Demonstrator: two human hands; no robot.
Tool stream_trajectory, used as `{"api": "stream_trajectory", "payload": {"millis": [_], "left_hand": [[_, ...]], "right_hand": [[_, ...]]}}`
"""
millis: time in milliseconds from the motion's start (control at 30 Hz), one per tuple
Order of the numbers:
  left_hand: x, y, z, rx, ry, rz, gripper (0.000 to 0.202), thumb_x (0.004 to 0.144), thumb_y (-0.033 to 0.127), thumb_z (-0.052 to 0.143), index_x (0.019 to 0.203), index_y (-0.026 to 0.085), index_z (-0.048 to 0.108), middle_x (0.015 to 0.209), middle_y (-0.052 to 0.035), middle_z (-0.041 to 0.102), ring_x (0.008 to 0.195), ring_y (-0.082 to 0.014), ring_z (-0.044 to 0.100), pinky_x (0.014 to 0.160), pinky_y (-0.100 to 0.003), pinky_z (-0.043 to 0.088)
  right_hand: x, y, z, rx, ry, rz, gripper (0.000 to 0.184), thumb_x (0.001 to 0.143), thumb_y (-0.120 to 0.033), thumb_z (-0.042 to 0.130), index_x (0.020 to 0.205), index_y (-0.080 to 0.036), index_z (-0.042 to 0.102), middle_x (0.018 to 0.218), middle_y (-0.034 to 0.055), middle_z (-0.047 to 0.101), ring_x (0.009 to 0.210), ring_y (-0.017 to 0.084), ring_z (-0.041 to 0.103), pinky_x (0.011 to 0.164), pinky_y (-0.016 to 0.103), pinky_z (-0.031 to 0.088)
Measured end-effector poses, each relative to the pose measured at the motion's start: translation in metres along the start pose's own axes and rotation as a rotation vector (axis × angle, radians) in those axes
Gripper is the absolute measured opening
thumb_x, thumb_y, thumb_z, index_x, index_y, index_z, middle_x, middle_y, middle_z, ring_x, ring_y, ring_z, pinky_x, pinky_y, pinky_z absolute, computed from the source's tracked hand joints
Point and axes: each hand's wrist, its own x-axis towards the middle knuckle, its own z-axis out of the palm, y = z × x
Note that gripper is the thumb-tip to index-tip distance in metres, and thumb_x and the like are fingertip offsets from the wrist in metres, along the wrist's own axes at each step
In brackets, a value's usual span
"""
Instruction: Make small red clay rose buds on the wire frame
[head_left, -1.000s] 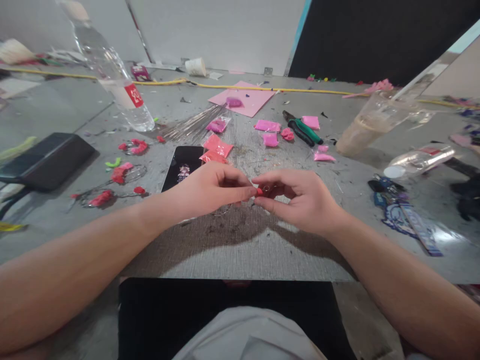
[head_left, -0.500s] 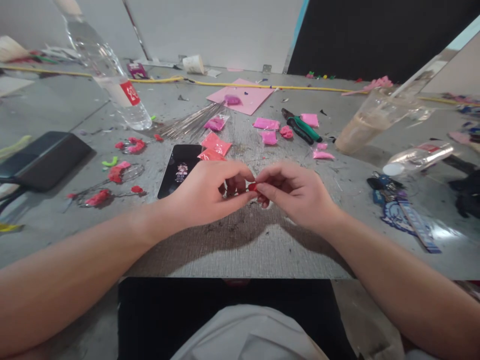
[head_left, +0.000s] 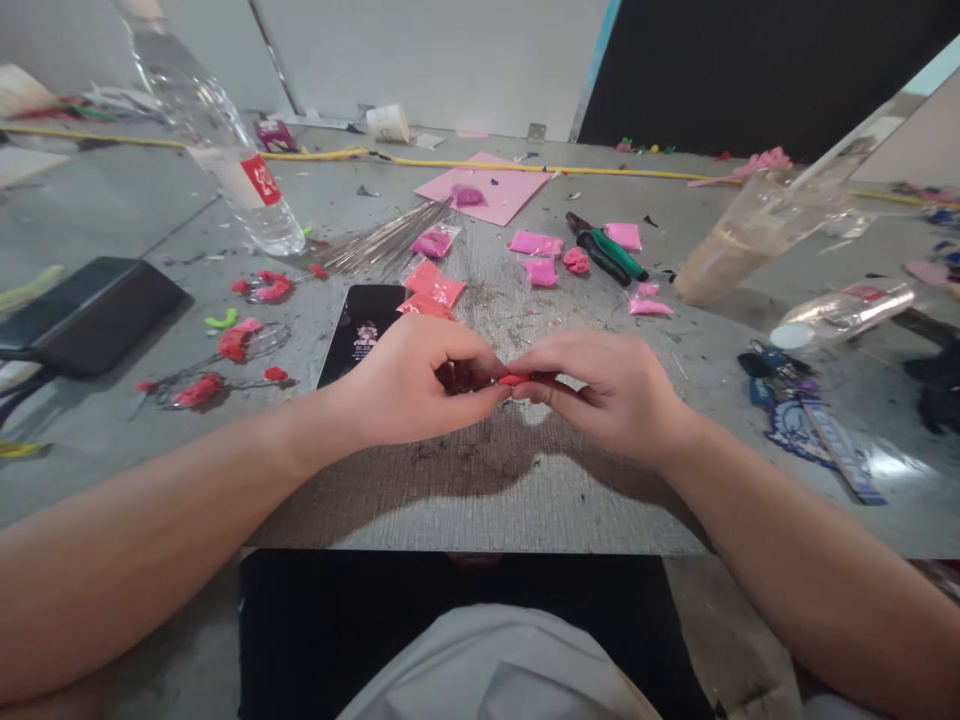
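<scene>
My left hand point(head_left: 416, 385) and my right hand point(head_left: 600, 385) meet over the middle of the grey table point(head_left: 487, 490). Both pinch a small red piece point(head_left: 513, 380) of soft material between thumbs and fingertips. The fingers of both hands are curled closed around it, and most of the piece is hidden. A black phone point(head_left: 365, 330) lies just behind my left hand, with orange-red packets point(head_left: 433, 288) beside it.
A water bottle point(head_left: 225, 160) stands at the back left, near thin wires point(head_left: 386, 240). Pink packets point(head_left: 534, 243), green-handled pliers point(head_left: 606, 250) and a pink sheet point(head_left: 491, 190) lie behind. A plastic cup point(head_left: 739, 250), keys point(head_left: 795, 400), red scraps point(head_left: 232, 345) and a black case point(head_left: 82, 315) flank the hands.
The hands have pressed closer together, and the red piece looks flatter and longer between the fingertips. The small ring seen by the right fingers a second ago no longer shows.
</scene>
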Motion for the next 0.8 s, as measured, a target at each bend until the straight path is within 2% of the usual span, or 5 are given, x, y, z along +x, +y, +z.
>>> {"api": "stream_trajectory", "payload": {"millis": [267, 433, 567, 667, 800], "left_hand": [[0.0001, -0.0002, 0.0005, -0.057, -0.016, -0.057, 0.009, 0.084, 0.017, 0.073, 0.075, 0.015, 0.072, 0.063, 0.0028, 0.066, 0.055, -0.0065, 0.053, 0.051, -0.018, 0.041], [0.0012, -0.0009, -0.0019, -0.137, -0.06, -0.187, 0.014, 0.084, 0.023, 0.074, 0.074, 0.014, 0.074, 0.062, 0.0005, 0.068, 0.055, -0.0086, 0.056, 0.051, -0.019, 0.043], [0.0014, -0.0058, -0.0045, -0.261, -0.155, -0.258, 0.016, 0.087, 0.029, 0.072, 0.082, 0.015, 0.077, 0.068, -0.0011, 0.071, 0.06, -0.0113, 0.059, 0.053, -0.022, 0.045], [0.0026, -0.0088, -0.0051, -0.287, -0.194, -0.266, 0.014, 0.088, 0.03, 0.072, 0.088, 0.017, 0.077, 0.074, -0.0009, 0.072, 0.065, -0.0124, 0.062, 0.057, -0.022, 0.048], [0.0031, -0.0091, -0.0035, -0.282, -0.155, -0.28, 0.013, 0.088, 0.03, 0.072, 0.086, 0.017, 0.076, 0.075, -0.0008, 0.072, 0.067, -0.013, 0.064, 0.061, -0.024, 0.05]], "right_hand": [[0.0013, 0.0007, -0.0001, -0.078, -0.115, -0.001, 0.017, 0.107, -0.024, 0.055, 0.102, -0.013, 0.067, 0.087, 0.0063, 0.069, 0.078, 0.016, 0.063, 0.072, 0.028, 0.05], [-0.0005, 0.0051, 0.0007, -0.036, -0.067, -0.042, 0.019, 0.102, -0.028, 0.067, 0.118, -0.017, 0.066, 0.099, 0.0069, 0.074, 0.083, 0.017, 0.068, 0.079, 0.03, 0.054], [-0.0018, 0.0063, 0.002, -0.021, -0.028, -0.119, 0.012, 0.104, -0.019, 0.06, 0.111, -0.021, 0.069, 0.102, 0.0069, 0.077, 0.092, 0.018, 0.072, 0.082, 0.03, 0.057], [-0.002, 0.0048, 0.0018, -0.066, -0.015, -0.059, 0.01, 0.103, -0.018, 0.06, 0.106, -0.02, 0.07, 0.096, 0.0061, 0.077, 0.087, 0.018, 0.072, 0.078, 0.03, 0.057], [-0.0016, 0.0038, 0.0005, -0.078, -0.016, 0.015, 0.012, 0.101, -0.015, 0.06, 0.101, -0.02, 0.071, 0.091, 0.0049, 0.077, 0.082, 0.018, 0.072, 0.073, 0.029, 0.056]]}}
